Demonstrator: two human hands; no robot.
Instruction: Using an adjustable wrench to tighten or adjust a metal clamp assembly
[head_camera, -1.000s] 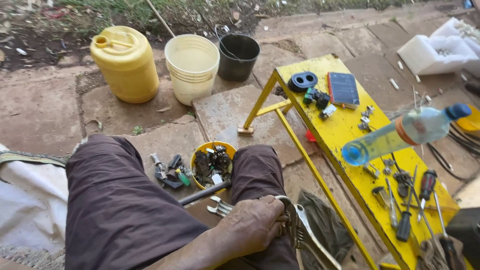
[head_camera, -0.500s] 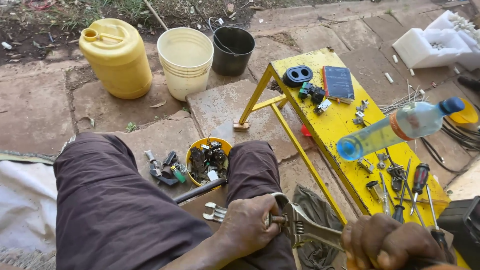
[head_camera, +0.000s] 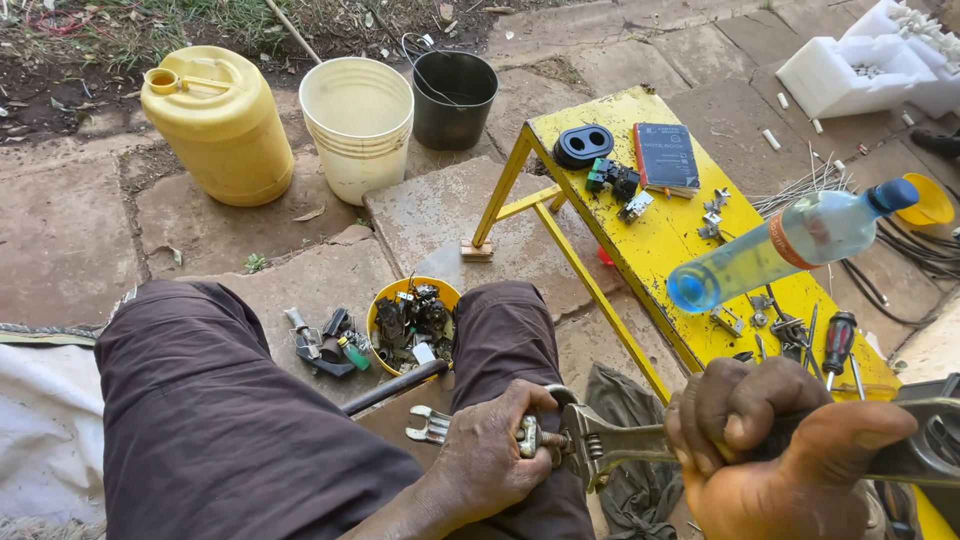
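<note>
Ground: stone paving (head_camera: 90, 235) outdoors, with a strip of bare soil and grass at the far edge.
Counter: a yellow metal counter (head_camera: 665, 235) stands to the person's right, carrying a clear plastic bottle (head_camera: 790, 245) on its side, a dark booklet (head_camera: 665, 155), a black oval part (head_camera: 583, 146), screwdrivers (head_camera: 835, 345) and small bits of hardware.
Beyond the knees: a yellow jerrycan (head_camera: 215, 125), a cream bucket (head_camera: 357, 125) and a black bucket (head_camera: 455, 98); a yellow bowl of small parts (head_camera: 410, 320) sits between the legs.
Left hand: the left hand (head_camera: 490, 462) is clenched round a small metal fitting (head_camera: 530, 437) resting on the thigh, beside a spanner end (head_camera: 430, 425).
Right hand: the right hand (head_camera: 775, 445) is wrapped tight about the handle of an adjustable wrench (head_camera: 610, 445), whose jaws sit on the fitting.
Wrench handling: steel, stiff and fairly heavy by the look of it; a grip far out on the handle gives the most leverage.
Fitting handling: small, hard and probably slick with grease, so it would want a full-fist hold close to the jaws to stop it twisting.
Hidden: the fitting's exact shape is covered by the fingers.
</note>
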